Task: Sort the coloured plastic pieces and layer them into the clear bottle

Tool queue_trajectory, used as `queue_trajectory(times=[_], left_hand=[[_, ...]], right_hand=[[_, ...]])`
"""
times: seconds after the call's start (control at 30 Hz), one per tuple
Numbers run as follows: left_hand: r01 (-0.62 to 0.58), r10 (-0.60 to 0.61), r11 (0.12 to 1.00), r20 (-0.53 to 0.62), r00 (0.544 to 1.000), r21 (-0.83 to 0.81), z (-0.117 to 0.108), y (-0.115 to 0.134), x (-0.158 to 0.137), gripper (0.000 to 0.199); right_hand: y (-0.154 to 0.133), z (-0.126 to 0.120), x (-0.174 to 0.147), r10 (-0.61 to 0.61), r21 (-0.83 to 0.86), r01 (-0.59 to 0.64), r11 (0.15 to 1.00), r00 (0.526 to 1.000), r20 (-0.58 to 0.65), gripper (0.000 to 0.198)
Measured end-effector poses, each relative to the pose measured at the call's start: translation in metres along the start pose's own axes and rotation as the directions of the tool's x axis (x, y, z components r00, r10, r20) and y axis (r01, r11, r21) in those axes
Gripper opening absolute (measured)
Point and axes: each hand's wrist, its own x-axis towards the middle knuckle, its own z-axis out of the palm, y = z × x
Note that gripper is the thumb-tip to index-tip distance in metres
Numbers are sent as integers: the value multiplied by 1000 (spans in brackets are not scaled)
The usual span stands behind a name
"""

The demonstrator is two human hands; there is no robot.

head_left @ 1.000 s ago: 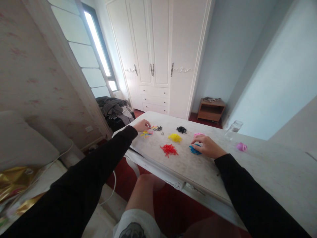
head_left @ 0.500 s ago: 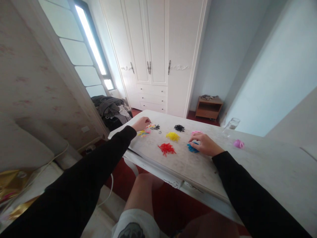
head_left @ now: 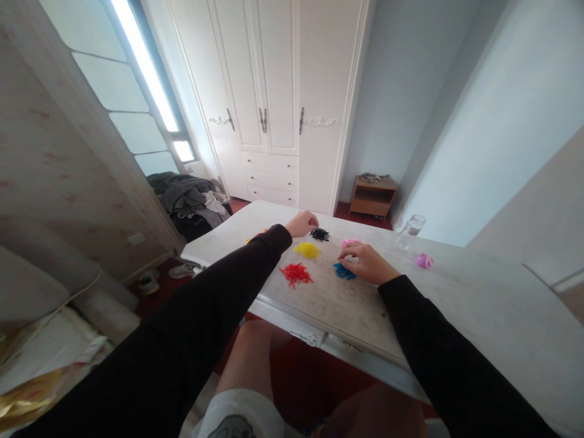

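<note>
My left hand [head_left: 302, 224] is at the far side of the table, its fingertips pinched together beside a pile of black rubber bands [head_left: 320, 235]. Whatever it pinches is too small to make out. My right hand [head_left: 365, 261] rests over the blue rubber bands [head_left: 343, 272], fingers loosely bent and apart, partly covering them. Between the hands lie yellow rubber bands [head_left: 307, 250], with red rubber bands [head_left: 296, 275] nearer me. Pink rubber bands [head_left: 350, 243] show just behind my right hand. My left sleeve mostly hides some mixed-colour bands [head_left: 261, 233].
On the right of the white table [head_left: 456, 316] stand a clear glass jar [head_left: 413, 228] and a purple object [head_left: 424, 261]. Beyond are a white wardrobe [head_left: 274, 73], a small brown cabinet [head_left: 373, 196] and a heap of clothes [head_left: 189, 198].
My left hand has moved right, from the mixed bands to the black pile. My right hand stays by the blue pile. The whole view has shifted slightly.
</note>
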Motion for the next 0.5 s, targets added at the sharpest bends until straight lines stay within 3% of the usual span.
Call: queue_trajectory(times=[0.37, 0.5], left_hand=[[49, -39, 987, 71, 997, -152, -7, 7, -3, 12], [36, 12, 948, 148, 989, -316, -4, 17, -13, 14]], right_hand=[[3, 4, 2, -9, -18, 8, 1000, 999, -45, 12], [-1, 1, 3, 39, -2, -40, 999, 992, -121, 14]])
